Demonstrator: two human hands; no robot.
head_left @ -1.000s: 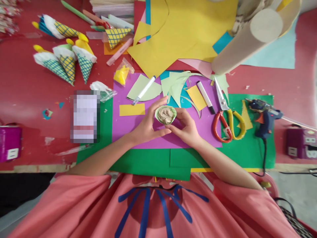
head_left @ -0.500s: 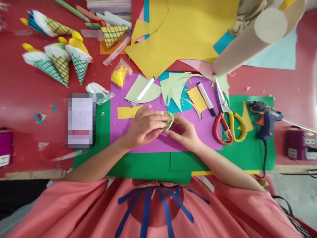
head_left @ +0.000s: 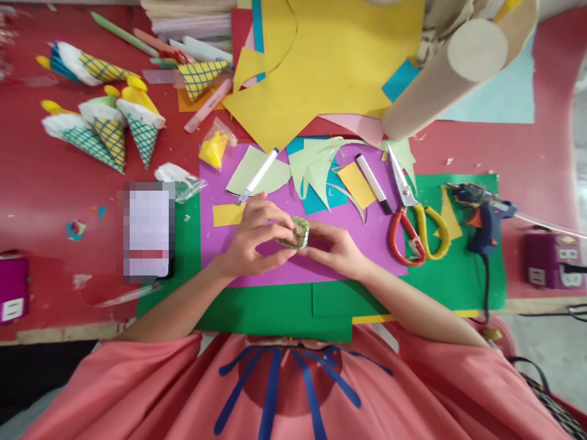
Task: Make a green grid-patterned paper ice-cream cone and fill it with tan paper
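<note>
A small pale-green paper cone [head_left: 301,232] with a lattice pattern is held between my hands over the purple sheet [head_left: 257,269], its opening turned up toward me. My right hand [head_left: 337,247] grips its right side between thumb and fingers. With fingertips at the opening and the thumb by the lower rim, my left hand [head_left: 257,238] holds the other side. Its fingers partly hide the cone's inside. Just beyond my left hand lie a yellow paper strip [head_left: 228,214] and a capped marker [head_left: 259,174].
Scissors [head_left: 408,214] with red and yellow handles lie to the right, beside a glue gun [head_left: 490,223]. Several finished cones [head_left: 144,125] rest at the far left above a phone [head_left: 147,232]. A large cardboard tube [head_left: 440,85] stands at back right. Green paper scraps [head_left: 316,174] lie ahead.
Both hands and the cone have shifted slightly left and nearer to me. The cone's opening now shows more, and my left fingers are more bent and spread at its rim.
</note>
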